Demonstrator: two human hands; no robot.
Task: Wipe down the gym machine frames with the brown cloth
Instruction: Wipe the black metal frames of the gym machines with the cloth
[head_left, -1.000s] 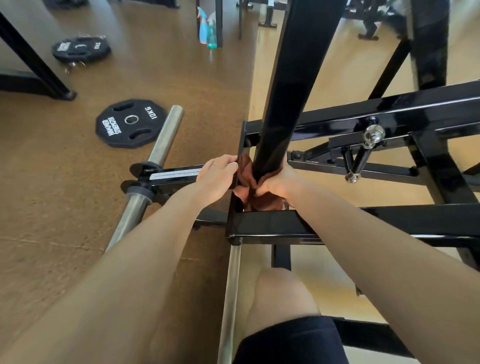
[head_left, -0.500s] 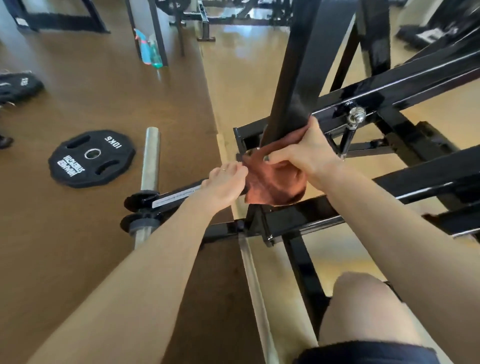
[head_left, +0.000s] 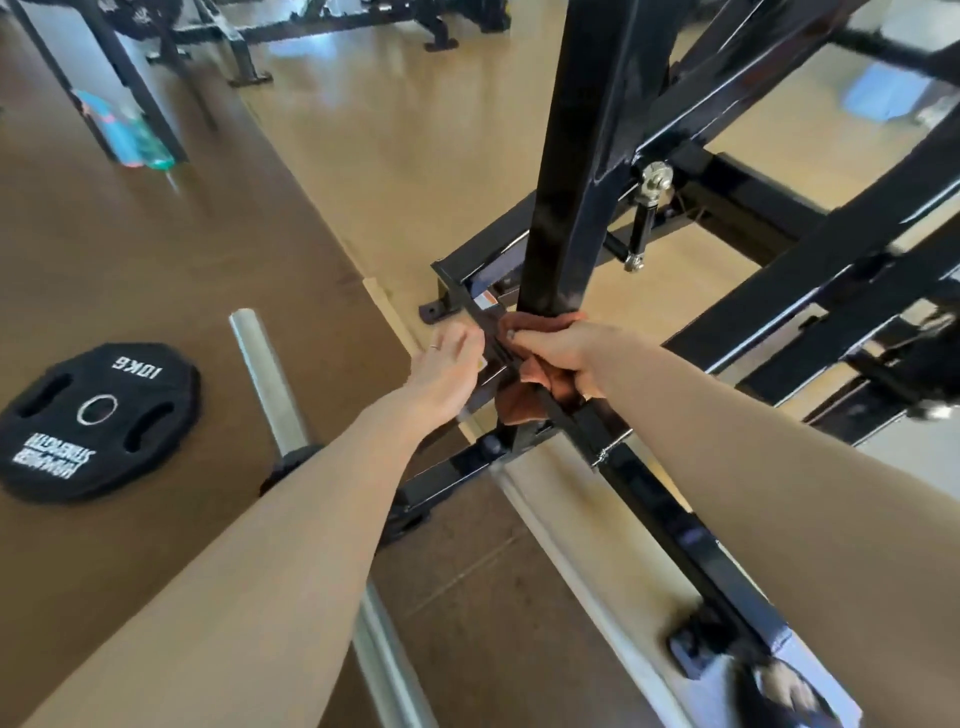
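1. At the base of the black upright post, the right hand is held with its forearm extended from the lower right; the fingers are curled around the brown cloth, which is pressed against the post's foot.
2. The left hand is extended from the lower left, fingers relaxed and nearly straight, resting against the low frame bar just beside the cloth — nothing is gripped. A ring is seen on one finger.
3. The cloth is bunched, not spread; its long axis cannot be told. One fold shows above the right hand, the rest hangs below it, touching the diagonal base rail.
4. The post runs near vertical, tilted slightly right at the top. The frame is square-section steel tube with glossy black paint.
5. To the left, a matte black "10KG" weight plate lies flat on brown flooring — a smooth metal bar sleeve lies beside it.
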